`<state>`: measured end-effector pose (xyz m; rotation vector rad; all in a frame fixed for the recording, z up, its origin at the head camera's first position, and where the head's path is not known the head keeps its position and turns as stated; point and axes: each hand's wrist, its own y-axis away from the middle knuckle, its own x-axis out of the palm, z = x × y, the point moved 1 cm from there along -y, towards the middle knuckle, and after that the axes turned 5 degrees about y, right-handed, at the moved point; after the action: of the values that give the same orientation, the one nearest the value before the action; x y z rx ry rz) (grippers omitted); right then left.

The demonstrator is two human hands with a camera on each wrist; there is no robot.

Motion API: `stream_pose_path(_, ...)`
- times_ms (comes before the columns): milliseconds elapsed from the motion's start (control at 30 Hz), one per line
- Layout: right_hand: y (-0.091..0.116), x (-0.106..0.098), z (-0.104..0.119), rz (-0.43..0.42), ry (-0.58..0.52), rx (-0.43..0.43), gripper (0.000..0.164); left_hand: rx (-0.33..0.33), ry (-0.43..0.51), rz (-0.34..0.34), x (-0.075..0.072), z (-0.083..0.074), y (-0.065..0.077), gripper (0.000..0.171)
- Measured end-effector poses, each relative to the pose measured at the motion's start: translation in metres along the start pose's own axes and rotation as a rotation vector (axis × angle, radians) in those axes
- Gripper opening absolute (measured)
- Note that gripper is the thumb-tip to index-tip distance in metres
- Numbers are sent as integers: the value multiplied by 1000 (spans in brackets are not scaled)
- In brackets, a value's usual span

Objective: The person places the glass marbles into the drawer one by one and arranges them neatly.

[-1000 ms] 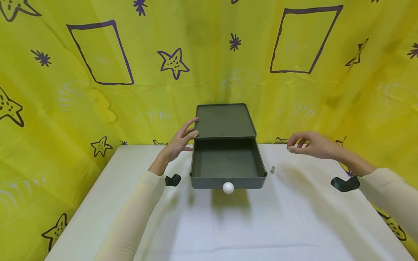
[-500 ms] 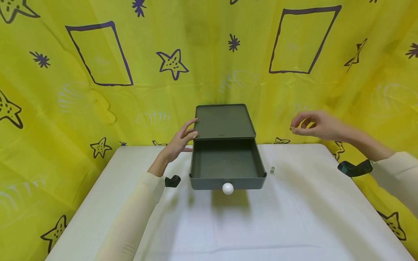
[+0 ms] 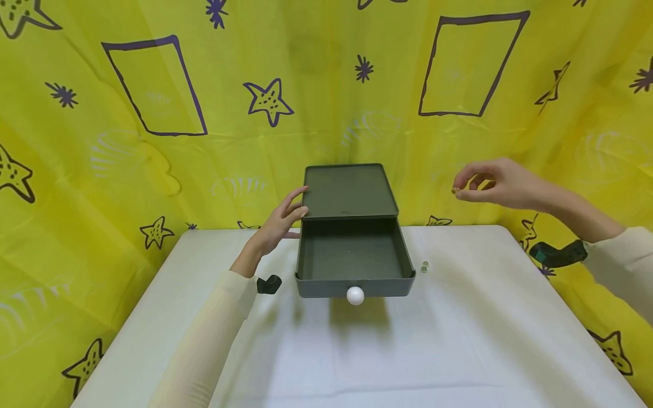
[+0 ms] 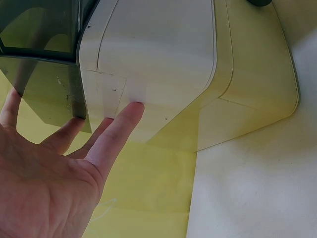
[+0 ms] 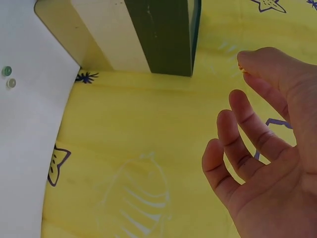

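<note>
A desktop drawer box with a dark green top stands at the table's middle. Its top drawer is pulled out and shows a bare floor and a white round knob. My left hand rests its fairly straight, spread fingertips on the box's left side; the left wrist view shows fingers against a white panel. Raised to the right of the box, my right hand pinches a tiny yellowish bead between thumb and index finger. The bead is mostly hidden by the fingertips.
Two small clear greenish glass beads lie on the white table, just right of the drawer. A yellow curtain with dark star and frame drawings hangs behind the table. Each wrist wears a black device.
My right hand has risen from just above the table to in front of the curtain, still pinching the bead. The left hand and the drawer box stay in place.
</note>
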<state>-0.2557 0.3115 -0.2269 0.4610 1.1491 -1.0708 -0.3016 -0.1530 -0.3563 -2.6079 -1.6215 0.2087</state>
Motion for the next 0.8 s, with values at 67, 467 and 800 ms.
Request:
stream_pose_path(67, -1, -1, 3, 7, 6, 2, 11, -1, 1, 2, 0, 0, 0, 61)
stream_pose_path(467, -22, -4, 35, 87, 16, -65, 9, 6, -23, -7, 1, -1, 0, 58)
stream_pose_path(800, -48, 4, 67, 186, 8, -132, 9, 0, -16, -7, 1, -1, 0, 59)
